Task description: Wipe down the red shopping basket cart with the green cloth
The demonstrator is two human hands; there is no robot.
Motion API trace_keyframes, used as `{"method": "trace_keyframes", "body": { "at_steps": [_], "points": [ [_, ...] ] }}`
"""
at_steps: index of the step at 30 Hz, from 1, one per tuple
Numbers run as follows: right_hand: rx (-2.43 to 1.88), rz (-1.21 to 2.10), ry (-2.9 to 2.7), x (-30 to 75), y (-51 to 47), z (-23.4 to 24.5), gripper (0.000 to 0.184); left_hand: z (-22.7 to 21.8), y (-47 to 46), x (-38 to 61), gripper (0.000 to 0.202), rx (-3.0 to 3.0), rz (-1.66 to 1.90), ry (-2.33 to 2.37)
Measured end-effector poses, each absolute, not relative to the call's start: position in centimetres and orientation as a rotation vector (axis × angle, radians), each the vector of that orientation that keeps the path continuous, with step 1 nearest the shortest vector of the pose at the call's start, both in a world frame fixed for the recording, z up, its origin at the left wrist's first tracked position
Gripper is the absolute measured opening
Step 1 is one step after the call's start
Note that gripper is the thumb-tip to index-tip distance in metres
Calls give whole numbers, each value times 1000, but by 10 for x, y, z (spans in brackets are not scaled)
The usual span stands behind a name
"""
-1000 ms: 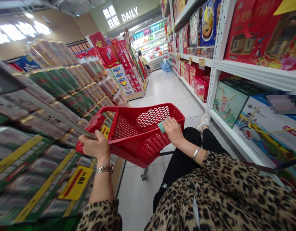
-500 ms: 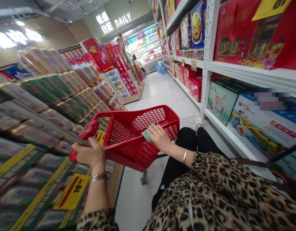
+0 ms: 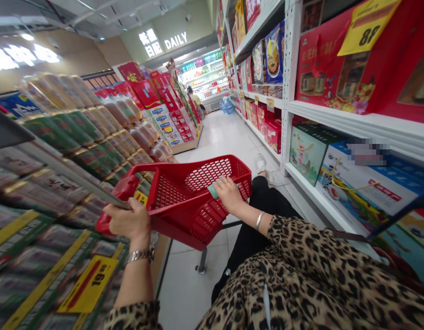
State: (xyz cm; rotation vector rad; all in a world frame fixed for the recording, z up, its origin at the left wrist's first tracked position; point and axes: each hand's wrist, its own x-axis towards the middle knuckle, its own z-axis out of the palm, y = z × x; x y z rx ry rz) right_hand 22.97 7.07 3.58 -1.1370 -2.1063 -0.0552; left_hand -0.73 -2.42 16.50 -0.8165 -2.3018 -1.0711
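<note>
A red plastic shopping cart (image 3: 184,224) with mesh sides stands tilted in front of me. A grey pole (image 3: 74,176) runs from its near left end to a dark handle (image 3: 8,130) at the left edge of the view. My left hand (image 3: 131,220), with a metal watch at the wrist, is closed round the red end of the cart where the pole meets it. My right hand (image 3: 229,195) presses a small green cloth (image 3: 214,190) against the cart's side rim. Its fingers cover most of the cloth.
Stacked packs (image 3: 64,128) with yellow price tags (image 3: 90,284) crowd the left side. White shelves (image 3: 353,114) with gift boxes (image 3: 311,151) line the right. A tiled aisle (image 3: 217,133) leads to a lit cooler (image 3: 201,75), with a person (image 3: 196,98) and blue bottles (image 3: 226,105) near it.
My view has shifted slightly, and the right shelves sit further left and lower. My right hand and the cloth have moved slightly along the rim. My left hand keeps its hold on the cart.
</note>
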Motion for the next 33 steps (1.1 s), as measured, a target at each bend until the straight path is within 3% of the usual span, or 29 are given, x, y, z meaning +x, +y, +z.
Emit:
{"method": "trace_keyframes", "body": {
  "at_steps": [9,18,24,33],
  "points": [
    [-850,-101,-2161,207,46,33,38,158,-39,8,44,-852,-1092,-2271],
    [-1271,-5,-2068,312,114,19,53,167,-95,12,33,-1475,-849,-1928],
    [-1351,-9,-2017,313,129,21,53,160,-105,-12,26,-1708,-814,-1640],
    [-1103,25,-2066,260,73,33,54,155,-101,3,45,-1689,-991,-1515]
  ]
}}
